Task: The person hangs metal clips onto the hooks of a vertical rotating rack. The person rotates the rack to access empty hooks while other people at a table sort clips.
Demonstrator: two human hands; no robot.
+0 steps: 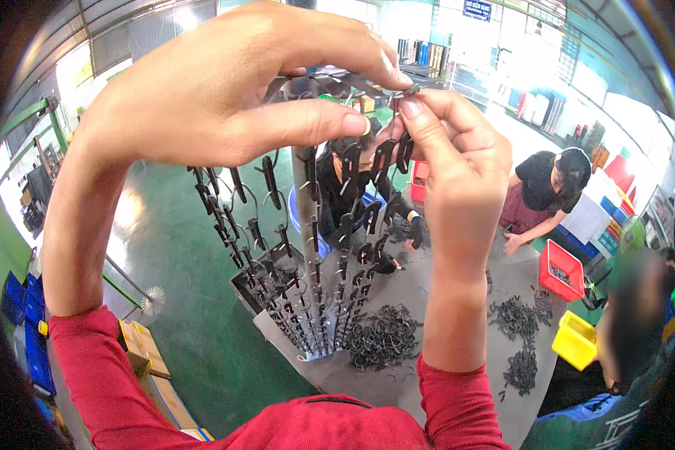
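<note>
The person's left hand (210,90) and right hand (442,142) were raised close to the camera, fingertips nearly meeting at about one o'clock, pinched together on a small dark flat metal clip (406,91) at the top of a tall grey metal hanging rack (307,247) already strung with many such clips on wire hooks. Below, at six o'clock, a loose pile of dark metal clips (382,337) lay on the grey worktop (457,397). At three o'clock sat a red plastic crate (561,270), with a yellow plastic bin (575,339) below it. With so slight a pinch, the clip might slip off its hook and fall, or a nudge might shake neighbouring clips loose
</note>
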